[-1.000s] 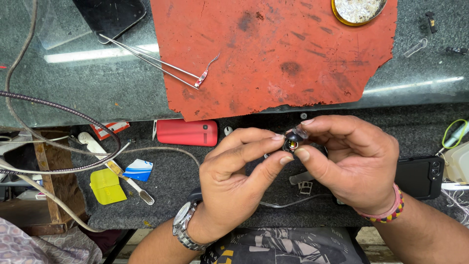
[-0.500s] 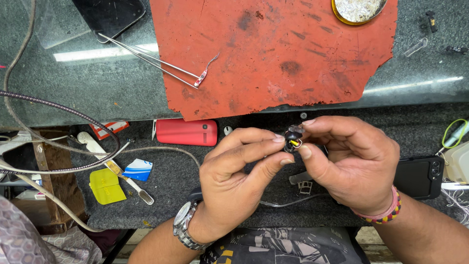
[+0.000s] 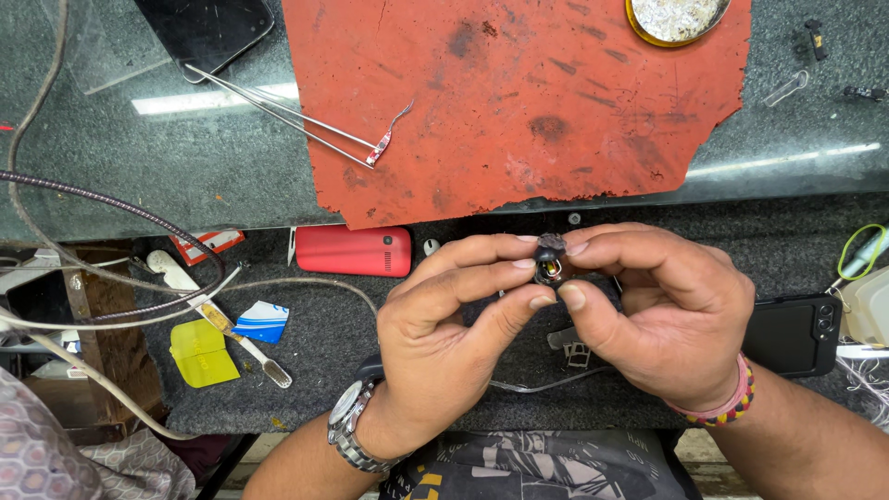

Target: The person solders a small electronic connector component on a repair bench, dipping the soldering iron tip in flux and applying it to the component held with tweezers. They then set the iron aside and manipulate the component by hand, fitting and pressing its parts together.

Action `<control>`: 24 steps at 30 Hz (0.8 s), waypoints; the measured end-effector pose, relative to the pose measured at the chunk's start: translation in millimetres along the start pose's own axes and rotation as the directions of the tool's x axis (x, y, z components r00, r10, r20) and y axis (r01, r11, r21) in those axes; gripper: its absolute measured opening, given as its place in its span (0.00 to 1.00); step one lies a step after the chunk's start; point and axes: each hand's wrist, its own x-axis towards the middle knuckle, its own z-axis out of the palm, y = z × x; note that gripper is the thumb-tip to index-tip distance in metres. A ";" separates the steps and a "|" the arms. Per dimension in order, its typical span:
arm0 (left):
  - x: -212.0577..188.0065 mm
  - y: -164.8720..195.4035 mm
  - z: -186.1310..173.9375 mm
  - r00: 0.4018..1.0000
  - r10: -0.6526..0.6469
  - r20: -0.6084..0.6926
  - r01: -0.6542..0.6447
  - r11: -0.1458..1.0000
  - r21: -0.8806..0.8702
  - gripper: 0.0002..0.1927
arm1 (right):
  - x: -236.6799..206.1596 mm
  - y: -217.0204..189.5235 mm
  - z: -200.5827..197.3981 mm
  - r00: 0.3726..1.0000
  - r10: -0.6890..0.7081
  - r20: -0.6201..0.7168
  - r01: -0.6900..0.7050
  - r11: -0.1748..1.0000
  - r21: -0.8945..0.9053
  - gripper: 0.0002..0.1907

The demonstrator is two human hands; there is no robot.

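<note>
Left hand [image 3: 444, 324] and right hand [image 3: 667, 315] fingers clamped together on small black round part [image 3: 550, 261]; red rectangular phone [image 3: 354, 251] at nine o'clock.

At the upper left we see a dark phone screen [image 3: 206, 30], blank; at the right edge lies a black-cased phone [image 3: 793, 335], its screen hidden.

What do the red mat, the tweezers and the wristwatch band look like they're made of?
Red mat: probably rubber or silicone, matte, torn edges, dark stains. Tweezers: bare metal, thin and shiny. Wristwatch band on the left hand: linked metal, silvery gleam.
</note>
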 end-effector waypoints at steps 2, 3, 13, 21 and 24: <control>-0.3 -0.6 -0.5 1.000 -0.014 -0.003 0.014 1.000 -0.014 0.11 | 1.5 -1.3 0.3 1.000 0.000 0.005 0.000 1.000 0.001 0.13; -0.4 -1.1 -0.4 1.000 -0.015 -0.007 0.014 1.000 -0.024 0.11 | 2.2 -2.1 0.6 1.000 0.000 0.006 0.000 1.000 0.001 0.13; -1.5 -2.5 1.3 0.999 -0.035 -0.013 0.034 0.996 -0.087 0.11 | 8.0 -9.6 5.2 0.998 -0.061 -0.016 0.056 0.978 -0.199 0.08; -0.4 -1.1 -0.2 1.000 -0.012 0.001 0.012 1.000 -0.021 0.11 | 12.1 -12.0 4.1 0.994 -0.108 0.013 0.108 0.966 -0.234 0.10; 0.3 0.0 -0.8 1.000 -0.004 0.005 0.004 1.000 0.005 0.11 | 12.7 -12.8 5.6 0.994 -0.112 0.005 0.109 0.959 -0.262 0.08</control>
